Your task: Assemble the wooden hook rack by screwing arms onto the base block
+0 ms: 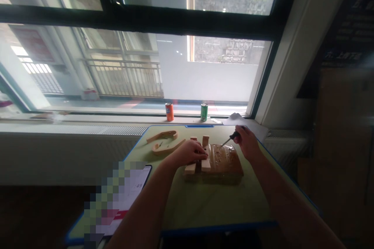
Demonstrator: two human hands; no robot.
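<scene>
My right hand [248, 143] is closed around the dark handle of a screwdriver [233, 135]. Its metal shaft slants down to the left, the tip over a brown, shiny-wrapped block [229, 168] dotted with small dark spots, perhaps screws; whether the tip touches is unclear. My left hand [189, 152] is closed, with its fingertips on a pale wooden piece [206, 164] at the block's left part. Beside that piece lies another pale wooden piece [190, 169], partly under the hand. What else the left fingertips may pinch is hidden.
Two curved wooden pieces lie at the back left of the light green table [204, 206], one a hooked strip [172, 148]. A tablet-like screen [139, 181] is at the left edge. An orange can [169, 112] and a green can [204, 112] stand on the windowsill.
</scene>
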